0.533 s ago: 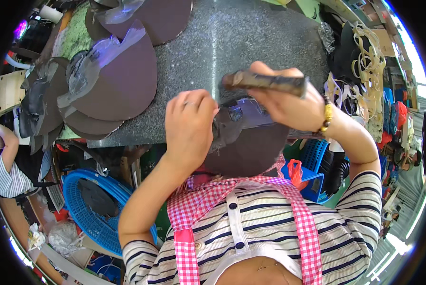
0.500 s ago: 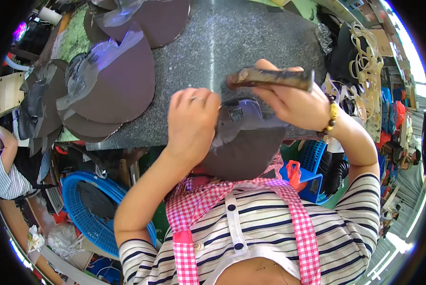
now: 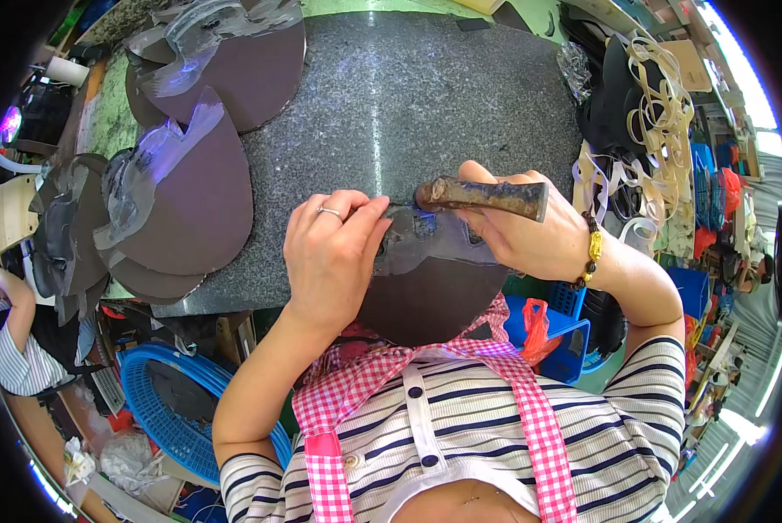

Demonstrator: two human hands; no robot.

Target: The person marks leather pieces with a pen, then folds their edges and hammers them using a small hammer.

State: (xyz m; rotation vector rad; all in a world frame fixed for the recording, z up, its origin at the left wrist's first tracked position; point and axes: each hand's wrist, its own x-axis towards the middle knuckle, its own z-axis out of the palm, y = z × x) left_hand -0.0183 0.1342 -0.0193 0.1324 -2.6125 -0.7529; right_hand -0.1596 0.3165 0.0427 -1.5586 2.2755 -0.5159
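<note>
A dark brown rounded piece [image 3: 434, 301] with a grey, glossy coated band along its far side lies at the near edge of the stone slab, overhanging toward my apron. My left hand [image 3: 334, 253] pinches its far left edge between thumb and fingers. In my right hand [image 3: 530, 235] is a worn brown hammer [image 3: 487, 197], its rounded end pointing left over the piece's far edge, close to my left fingertips. The hammer's handle is hidden by my hand. Part of the coated edge is covered by the hammer and fingers.
Overlapping dark pieces with grey coated edges [image 3: 190, 196] are stacked on the left of the stone slab [image 3: 426, 96]. Cream straps [image 3: 661, 105] hang in loops at the right. Below are blue baskets [image 3: 160, 410] and a red bag [image 3: 539, 327]. Another person's arm [image 3: 12, 305] shows at far left.
The hammer has come down and left onto the far edge of the piece. My left fingers have shifted to a pinch at that edge. The whole view has shifted slightly.
</note>
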